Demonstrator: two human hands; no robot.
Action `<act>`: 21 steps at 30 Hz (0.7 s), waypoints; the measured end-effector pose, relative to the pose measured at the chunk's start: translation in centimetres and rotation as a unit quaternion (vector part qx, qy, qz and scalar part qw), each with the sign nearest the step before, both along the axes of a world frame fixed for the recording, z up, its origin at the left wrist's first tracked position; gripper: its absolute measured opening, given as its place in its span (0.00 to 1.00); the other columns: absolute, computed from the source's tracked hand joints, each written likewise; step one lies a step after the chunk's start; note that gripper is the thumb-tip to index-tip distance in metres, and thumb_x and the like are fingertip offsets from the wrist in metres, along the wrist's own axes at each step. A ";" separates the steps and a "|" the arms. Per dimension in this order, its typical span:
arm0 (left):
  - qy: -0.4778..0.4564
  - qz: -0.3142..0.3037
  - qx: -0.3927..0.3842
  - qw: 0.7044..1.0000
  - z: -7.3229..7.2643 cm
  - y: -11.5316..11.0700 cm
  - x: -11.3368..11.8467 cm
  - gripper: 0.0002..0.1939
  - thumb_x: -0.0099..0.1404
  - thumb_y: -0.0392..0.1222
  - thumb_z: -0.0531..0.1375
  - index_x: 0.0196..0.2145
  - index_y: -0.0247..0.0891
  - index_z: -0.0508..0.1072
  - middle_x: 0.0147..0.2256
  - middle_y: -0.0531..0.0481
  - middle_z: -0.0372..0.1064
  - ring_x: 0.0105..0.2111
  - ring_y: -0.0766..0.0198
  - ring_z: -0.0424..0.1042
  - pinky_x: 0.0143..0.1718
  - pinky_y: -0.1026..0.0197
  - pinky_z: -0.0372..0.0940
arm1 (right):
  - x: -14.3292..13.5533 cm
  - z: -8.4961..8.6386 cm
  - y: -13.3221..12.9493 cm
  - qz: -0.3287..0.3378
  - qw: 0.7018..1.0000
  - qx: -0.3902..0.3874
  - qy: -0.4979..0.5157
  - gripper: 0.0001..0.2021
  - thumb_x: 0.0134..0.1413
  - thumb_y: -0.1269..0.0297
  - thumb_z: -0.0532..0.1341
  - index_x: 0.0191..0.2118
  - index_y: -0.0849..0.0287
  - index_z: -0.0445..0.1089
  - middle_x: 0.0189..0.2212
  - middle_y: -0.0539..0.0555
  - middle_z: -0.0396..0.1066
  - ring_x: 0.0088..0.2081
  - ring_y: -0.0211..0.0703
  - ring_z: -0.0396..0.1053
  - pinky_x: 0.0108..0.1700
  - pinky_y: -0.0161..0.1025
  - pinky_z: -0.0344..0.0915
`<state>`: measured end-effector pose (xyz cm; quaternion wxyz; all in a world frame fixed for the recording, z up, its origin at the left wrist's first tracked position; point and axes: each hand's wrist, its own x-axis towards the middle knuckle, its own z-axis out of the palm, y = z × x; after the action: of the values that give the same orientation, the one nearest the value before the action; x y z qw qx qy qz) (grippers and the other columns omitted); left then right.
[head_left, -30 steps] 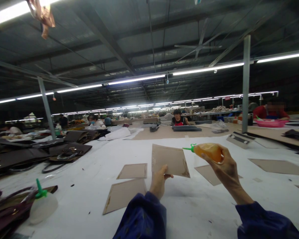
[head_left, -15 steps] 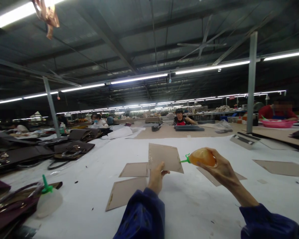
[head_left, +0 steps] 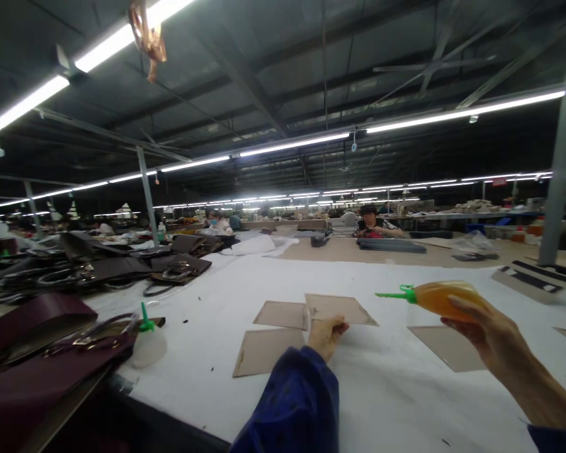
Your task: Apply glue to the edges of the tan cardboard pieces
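Cardboard panel (head_left: 340,308) pinched in left hand (head_left: 325,335), glue bottle (head_left: 446,298) in right hand (head_left: 493,333)

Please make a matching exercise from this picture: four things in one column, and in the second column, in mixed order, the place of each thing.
Things:
1. orange squeeze bottle
2. cardboard panel
3. white squeeze bottle
4. dark purple bags

Places:
A. pinched by the left hand
B. piled at the left edge of the table
C. held up in the right hand
D. lying on the table beside the bags

Pairs: 1-C, 2-A, 3-D, 4-B
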<state>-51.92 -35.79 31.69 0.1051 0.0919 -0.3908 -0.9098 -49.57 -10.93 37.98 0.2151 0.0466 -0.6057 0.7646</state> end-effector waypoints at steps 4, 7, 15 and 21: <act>-0.005 -0.014 -0.004 1.000 -0.6 0.4 -0.6 0.13 0.52 0.16 0.56 0.27 0.31 0.70 0.22 0.51 0.68 0.21 0.69 0.69 0.24 0.67 0.69 | -0.1 0.1 0.0 -0.009 0.997 -0.071 -0.023 0.13 0.34 0.59 0.70 0.32 0.48 0.76 0.39 0.50 0.72 0.34 0.40 0.68 0.26 0.26 0.71; -0.016 -0.001 -0.035 0.999 -1.3 0.6 -1.3 0.09 0.59 0.21 0.55 0.32 0.31 0.68 0.24 0.53 0.68 0.20 0.71 0.68 0.19 0.69 0.64 | -0.2 0.0 -0.1 -0.011 0.996 -0.080 -0.029 0.10 0.36 0.60 0.70 0.31 0.48 0.75 0.38 0.49 0.72 0.31 0.39 0.68 0.25 0.27 0.72; -0.073 -0.020 -0.073 0.995 -2.2 0.7 -2.7 0.09 0.68 0.30 0.53 0.29 0.33 0.65 0.22 0.56 0.66 0.20 0.72 0.68 0.20 0.69 0.63 | -0.6 -0.1 -0.2 -0.044 0.983 -0.170 -0.051 0.11 0.32 0.66 0.70 0.29 0.52 0.74 0.29 0.49 0.68 0.22 0.34 0.60 0.22 0.28 0.73; -0.028 -0.020 -0.043 0.998 -2.7 0.8 -3.1 0.10 0.66 0.29 0.55 0.27 0.35 0.63 0.25 0.55 0.66 0.30 0.67 0.73 0.35 0.61 0.71 | -2.2 -1.3 1.5 -0.092 0.964 -0.236 -0.080 0.14 0.32 0.65 0.70 0.29 0.55 0.68 0.31 0.48 0.67 0.24 0.34 0.62 0.26 0.36 0.73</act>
<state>-54.98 -35.02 29.03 0.0798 0.1044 -0.4340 -0.8913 -51.74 -9.39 36.69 0.2404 -0.1223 -0.4252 0.8640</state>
